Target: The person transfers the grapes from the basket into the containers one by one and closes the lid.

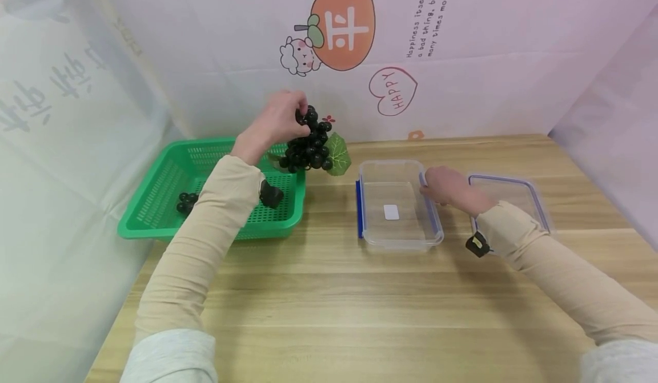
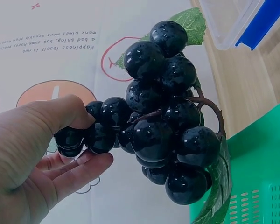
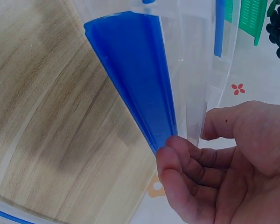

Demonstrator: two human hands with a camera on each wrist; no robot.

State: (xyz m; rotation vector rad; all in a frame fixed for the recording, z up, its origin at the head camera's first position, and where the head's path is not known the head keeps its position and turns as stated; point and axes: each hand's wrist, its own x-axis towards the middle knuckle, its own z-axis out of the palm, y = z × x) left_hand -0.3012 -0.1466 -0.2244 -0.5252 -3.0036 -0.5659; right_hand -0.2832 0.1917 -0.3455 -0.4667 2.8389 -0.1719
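Note:
My left hand (image 1: 300, 111) pinches the top of a bunch of black grapes (image 1: 308, 149) with a green leaf (image 1: 337, 154). The bunch hangs in the air over the right rim of a green basket (image 1: 211, 142). In the left wrist view thumb and fingers (image 2: 91, 140) close round the upper grapes (image 2: 163, 121), and the stem shows. My right hand (image 1: 428, 189) grips the right rim of a clear, empty container (image 1: 393, 169) with blue clips. In the right wrist view its fingers (image 3: 177, 154) curl on the blue clip (image 3: 135, 70) and the thumb lies against the clear wall (image 3: 196, 70).
A small cluster of black grapes (image 1: 186, 201) lies inside the basket. A clear lid (image 1: 509, 197) lies flat to the right of the container. Everything stands on a wooden table (image 1: 329, 303), with printed sheets as walls at the back and both sides.

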